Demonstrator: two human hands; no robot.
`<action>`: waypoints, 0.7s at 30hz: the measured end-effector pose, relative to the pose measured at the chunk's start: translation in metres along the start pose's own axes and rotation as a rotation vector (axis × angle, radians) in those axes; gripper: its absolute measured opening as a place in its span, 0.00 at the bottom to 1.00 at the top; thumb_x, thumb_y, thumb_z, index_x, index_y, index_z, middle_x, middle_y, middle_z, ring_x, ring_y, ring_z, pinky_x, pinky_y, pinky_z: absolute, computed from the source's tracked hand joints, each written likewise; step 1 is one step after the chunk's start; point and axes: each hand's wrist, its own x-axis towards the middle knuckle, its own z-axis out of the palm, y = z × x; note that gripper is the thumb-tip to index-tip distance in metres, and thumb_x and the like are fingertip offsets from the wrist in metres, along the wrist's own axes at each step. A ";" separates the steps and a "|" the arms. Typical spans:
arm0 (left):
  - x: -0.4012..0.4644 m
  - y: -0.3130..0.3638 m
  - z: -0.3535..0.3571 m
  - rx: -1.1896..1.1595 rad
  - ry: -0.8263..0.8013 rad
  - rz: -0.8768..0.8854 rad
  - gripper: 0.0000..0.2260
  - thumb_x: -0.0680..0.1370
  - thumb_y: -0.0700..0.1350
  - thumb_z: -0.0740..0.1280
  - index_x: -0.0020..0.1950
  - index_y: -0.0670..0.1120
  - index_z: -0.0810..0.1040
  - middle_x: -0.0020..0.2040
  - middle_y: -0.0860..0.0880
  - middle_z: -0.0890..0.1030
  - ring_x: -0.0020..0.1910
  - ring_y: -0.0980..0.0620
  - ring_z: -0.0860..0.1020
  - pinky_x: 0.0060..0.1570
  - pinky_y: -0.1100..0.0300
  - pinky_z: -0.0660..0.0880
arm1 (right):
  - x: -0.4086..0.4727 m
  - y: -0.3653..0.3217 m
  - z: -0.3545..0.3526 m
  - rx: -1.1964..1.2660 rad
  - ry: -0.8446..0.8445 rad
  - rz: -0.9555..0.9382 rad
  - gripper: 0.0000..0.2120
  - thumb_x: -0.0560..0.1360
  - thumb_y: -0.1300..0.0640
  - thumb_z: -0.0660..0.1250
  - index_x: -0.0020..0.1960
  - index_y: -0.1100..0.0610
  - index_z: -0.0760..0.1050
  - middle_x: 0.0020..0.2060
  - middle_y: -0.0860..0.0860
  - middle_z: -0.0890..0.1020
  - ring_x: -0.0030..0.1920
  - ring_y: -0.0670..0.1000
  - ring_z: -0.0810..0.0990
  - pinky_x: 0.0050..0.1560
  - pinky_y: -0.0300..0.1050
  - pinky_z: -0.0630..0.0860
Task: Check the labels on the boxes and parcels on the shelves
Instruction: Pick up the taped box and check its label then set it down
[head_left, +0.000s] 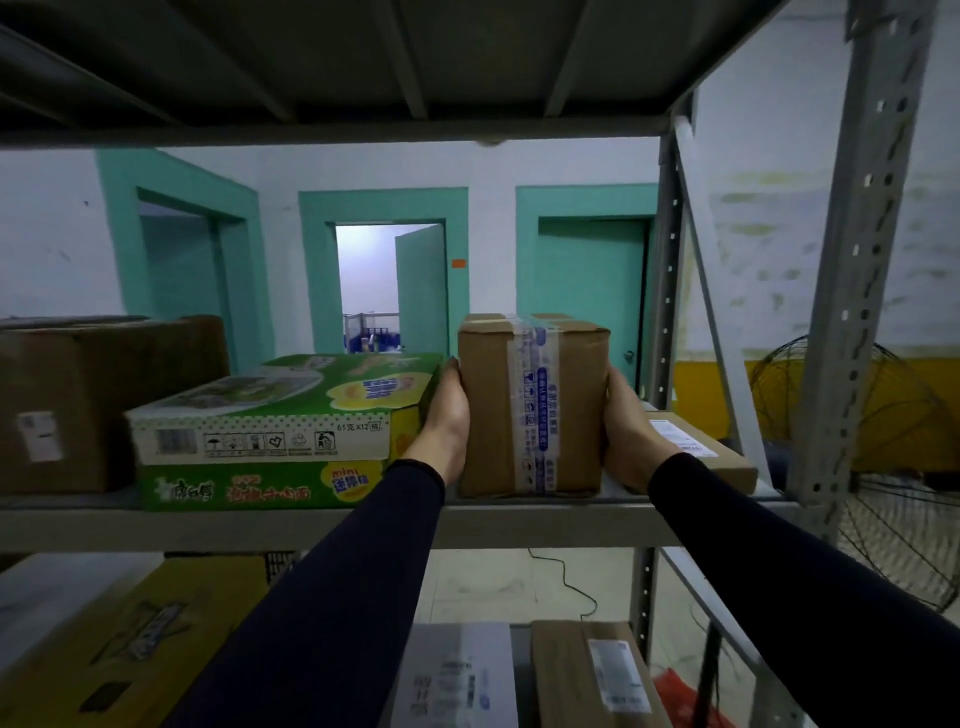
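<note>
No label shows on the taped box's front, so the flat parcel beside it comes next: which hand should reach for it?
Probably the right hand: the flat parcel lies just behind it, by the taped box.

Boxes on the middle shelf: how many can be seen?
4. A brown box at far left, a green box beside it, a taped box held between both hands, a flat box at right. More may hide behind.
</note>
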 end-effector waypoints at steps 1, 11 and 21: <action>-0.002 0.002 -0.001 -0.009 -0.009 0.008 0.28 0.83 0.63 0.49 0.60 0.49 0.83 0.55 0.43 0.85 0.57 0.41 0.81 0.64 0.41 0.74 | -0.003 -0.001 0.001 0.003 0.008 -0.008 0.26 0.84 0.40 0.48 0.55 0.49 0.82 0.48 0.52 0.88 0.54 0.56 0.84 0.55 0.56 0.80; -0.089 0.030 -0.004 0.015 -0.152 0.091 0.25 0.84 0.61 0.49 0.56 0.50 0.83 0.47 0.46 0.86 0.49 0.45 0.83 0.51 0.49 0.79 | -0.090 -0.029 0.003 0.033 -0.017 -0.085 0.27 0.83 0.36 0.50 0.64 0.51 0.80 0.54 0.54 0.86 0.57 0.56 0.84 0.62 0.63 0.77; -0.262 0.028 0.004 0.064 -0.151 0.236 0.27 0.84 0.61 0.47 0.54 0.48 0.82 0.45 0.46 0.85 0.41 0.48 0.84 0.40 0.53 0.82 | -0.236 -0.042 -0.038 0.014 -0.181 -0.083 0.28 0.79 0.30 0.52 0.60 0.45 0.82 0.55 0.49 0.85 0.61 0.54 0.81 0.64 0.62 0.75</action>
